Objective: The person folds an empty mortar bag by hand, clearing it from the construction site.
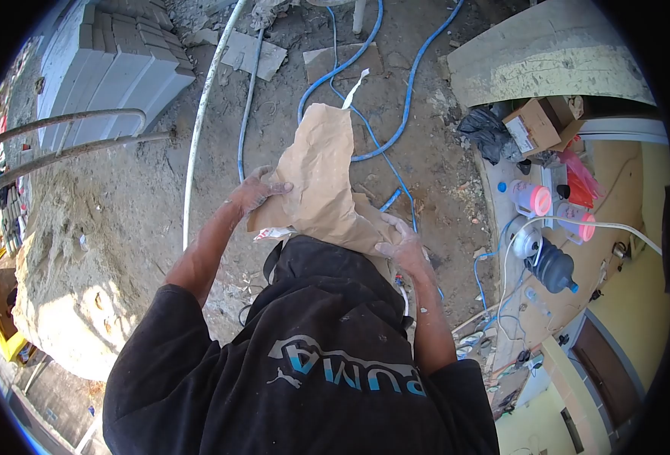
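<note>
A crumpled, torn piece of brown sack paper (321,178) spreads out in front of my waist, with a ragged upper end and a thin white strip (356,89) sticking up from it. My left hand (259,189) grips its left edge, thumb lying on top and the other fingers partly hidden. On the lower right edge, my right hand (403,244) is closed on the same paper. Both hands are dusted with pale powder. A white, printed scrap (274,233) shows beneath the paper's lower left corner.
Blue hoses (409,102) and a pale pipe (202,114) run over the dirt ground. Grey blocks (111,76) are stacked upper left, above metal bars (70,155) and a sand heap (70,265). At right are a cardboard box (532,127), pink-lidded jugs (532,199) and a dark water bottle (553,267).
</note>
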A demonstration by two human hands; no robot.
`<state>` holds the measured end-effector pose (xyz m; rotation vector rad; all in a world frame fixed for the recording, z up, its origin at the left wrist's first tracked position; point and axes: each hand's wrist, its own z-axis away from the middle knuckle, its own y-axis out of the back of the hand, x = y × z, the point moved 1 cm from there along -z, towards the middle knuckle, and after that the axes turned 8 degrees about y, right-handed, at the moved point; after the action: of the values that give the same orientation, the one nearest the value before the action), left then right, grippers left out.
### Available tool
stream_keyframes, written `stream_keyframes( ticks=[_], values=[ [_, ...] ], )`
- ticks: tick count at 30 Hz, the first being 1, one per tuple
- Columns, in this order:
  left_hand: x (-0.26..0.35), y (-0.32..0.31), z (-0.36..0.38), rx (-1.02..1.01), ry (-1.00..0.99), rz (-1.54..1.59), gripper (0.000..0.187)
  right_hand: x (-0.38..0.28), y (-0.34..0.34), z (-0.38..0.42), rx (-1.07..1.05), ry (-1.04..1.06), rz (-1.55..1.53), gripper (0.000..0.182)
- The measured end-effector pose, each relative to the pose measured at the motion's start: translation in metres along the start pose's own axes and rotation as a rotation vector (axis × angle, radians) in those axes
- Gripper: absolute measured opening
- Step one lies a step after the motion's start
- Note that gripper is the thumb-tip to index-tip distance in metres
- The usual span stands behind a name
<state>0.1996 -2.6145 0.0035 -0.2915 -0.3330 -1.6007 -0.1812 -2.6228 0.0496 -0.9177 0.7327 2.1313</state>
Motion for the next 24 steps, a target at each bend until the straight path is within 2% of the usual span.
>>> stream_keyframes(
  ticks=[1,4,7,8,10,12,14,19,22,24],
  values=[
    [-0.001,-0.006,-0.002,0.048,0.016,-0.092,0.109,0.001,-0.001,0.002,0.0,0.008,0.005,0.072],
    [-0.081,0.0,-0.053,0.155,0.05,-0.222,0.087,0.011,-0.004,0.015,0.071,0.025,0.056,0.074],
    [-0.059,-0.025,-0.011,0.283,0.088,-0.674,0.088,0.032,-0.014,0.024,0.069,0.013,-0.005,0.076],
    [-0.029,-0.041,0.015,0.388,0.119,-0.758,0.073,0.031,-0.012,0.024,0.053,0.002,0.005,0.077],
    [-0.005,-0.061,0.04,0.68,-0.321,-1.084,0.073,0.025,-0.006,0.026,0.021,-0.029,0.024,0.078],
    [0.021,-0.083,0.054,0.323,-0.792,-1.015,0.077,0.022,0.0,0.023,-0.021,-0.015,0.021,0.08],
    [0.021,-0.124,0.061,-0.088,-0.921,-1.108,0.08,0.021,0.005,0.016,-0.055,0.028,0.056,0.082],
    [-0.015,-0.165,0.0,-0.373,-0.525,-1.11,0.087,-0.01,0.026,-0.016,-0.04,0.194,0.18,0.081],
    [-0.002,-0.169,-0.011,-0.358,-0.315,-1.169,0.078,-0.052,0.048,-0.034,-0.108,0.132,0.235,0.077],
    [0.032,-0.159,-0.009,-0.358,-0.252,-0.983,0.073,-0.062,0.057,-0.048,0.057,0.181,0.315,0.074]
  ],
)
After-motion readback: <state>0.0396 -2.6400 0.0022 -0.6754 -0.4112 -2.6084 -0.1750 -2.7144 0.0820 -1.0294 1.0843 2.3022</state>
